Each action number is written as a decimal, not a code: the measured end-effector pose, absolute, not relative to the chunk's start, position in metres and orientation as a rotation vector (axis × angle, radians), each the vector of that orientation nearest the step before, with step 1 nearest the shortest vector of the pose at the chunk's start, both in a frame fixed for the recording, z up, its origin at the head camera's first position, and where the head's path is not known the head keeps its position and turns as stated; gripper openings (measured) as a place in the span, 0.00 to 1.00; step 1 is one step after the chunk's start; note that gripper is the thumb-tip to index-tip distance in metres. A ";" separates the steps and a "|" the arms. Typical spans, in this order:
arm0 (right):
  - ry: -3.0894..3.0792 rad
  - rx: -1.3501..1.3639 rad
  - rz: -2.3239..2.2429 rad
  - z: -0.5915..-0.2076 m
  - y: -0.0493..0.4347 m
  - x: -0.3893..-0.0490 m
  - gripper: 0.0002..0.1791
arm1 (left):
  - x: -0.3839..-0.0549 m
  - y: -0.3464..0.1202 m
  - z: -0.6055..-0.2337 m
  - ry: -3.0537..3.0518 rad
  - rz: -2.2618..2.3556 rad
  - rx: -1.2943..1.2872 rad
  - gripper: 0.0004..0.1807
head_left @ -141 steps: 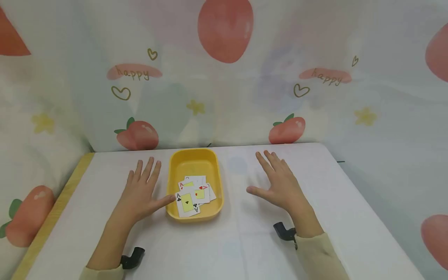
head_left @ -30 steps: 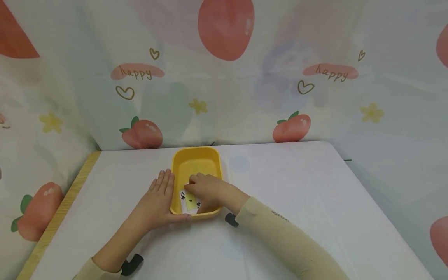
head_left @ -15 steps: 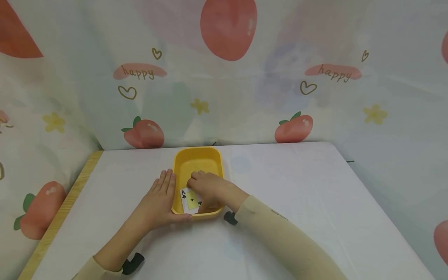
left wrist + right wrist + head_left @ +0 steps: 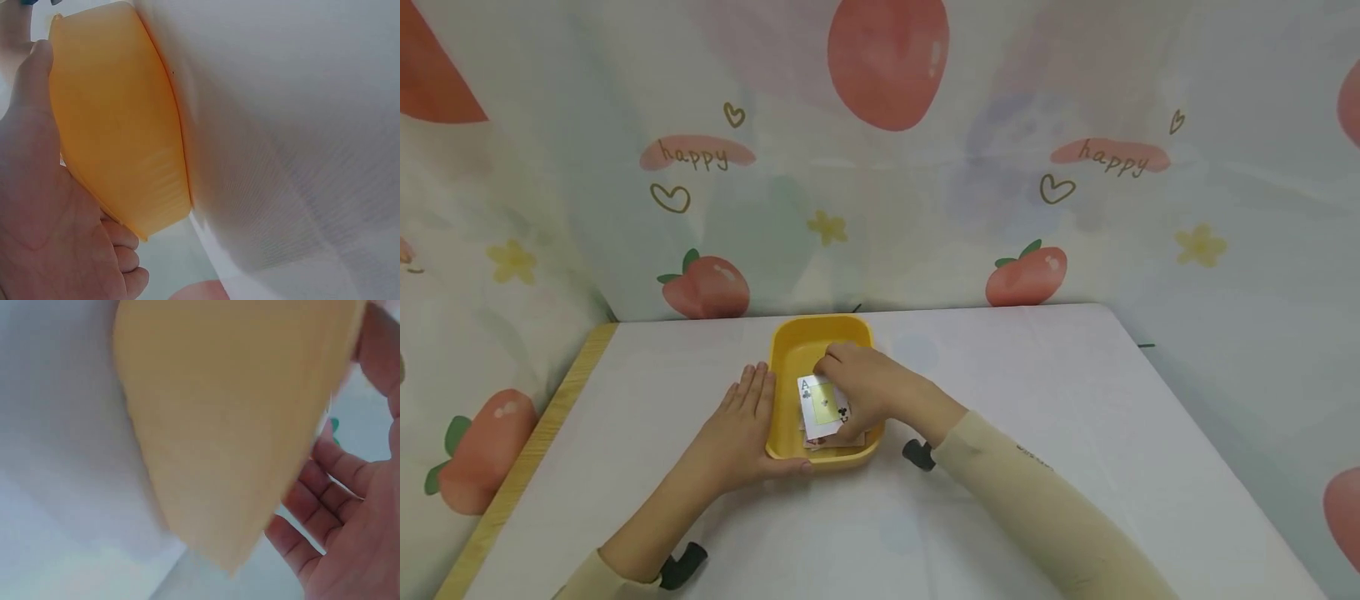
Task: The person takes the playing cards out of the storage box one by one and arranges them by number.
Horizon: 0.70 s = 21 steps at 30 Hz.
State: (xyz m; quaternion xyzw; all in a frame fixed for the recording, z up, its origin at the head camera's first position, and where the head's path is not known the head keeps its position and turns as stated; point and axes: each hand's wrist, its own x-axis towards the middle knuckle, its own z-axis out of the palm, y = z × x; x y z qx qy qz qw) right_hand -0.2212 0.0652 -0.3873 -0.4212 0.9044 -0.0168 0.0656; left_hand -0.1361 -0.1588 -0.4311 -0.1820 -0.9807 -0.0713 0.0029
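A yellow plastic tray (image 4: 808,340) stands on the white-covered table. My left hand (image 4: 730,442) rests along the tray's left rim with its fingers straight, the thumb lying across the near edge. In the left wrist view, this hand (image 4: 56,212) lies against the rim of the tray (image 4: 119,112). My right hand (image 4: 868,385) pinches an ace of clubs playing card (image 4: 823,404) between thumb and fingers, above the tray floor. Beneath it more playing cards (image 4: 846,441) lie partly hidden. The right wrist view shows the tray's outer side (image 4: 219,425), blurred, beside curled fingers; the card is mostly hidden there.
A backdrop (image 4: 880,208) printed with peaches and hearts hangs behind the table. White cloth (image 4: 1037,400) covers the tabletop, and a wood-coloured strip (image 4: 542,425) runs along its left edge. Each wrist carries a small black device, such as the left one (image 4: 683,567).
Earlier both hands hovered apart beside the tray. The left hand came to its rim and stayed. The right reached in and has now raised the ace of clubs, moving slightly away and right.
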 end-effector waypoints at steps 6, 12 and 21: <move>2.785 -1.270 -0.115 -0.374 0.081 -0.224 0.48 | -0.137 -0.159 -0.430 -3.075 -0.220 -0.554 0.77; 2.843 -1.237 -0.102 -0.366 0.095 -0.227 0.49 | -0.137 -0.156 -0.428 -3.081 -0.233 -0.547 0.76; 2.879 -1.155 -0.140 -0.361 0.113 -0.235 0.49 | -0.134 -0.155 -0.428 -3.093 -0.218 -0.524 0.77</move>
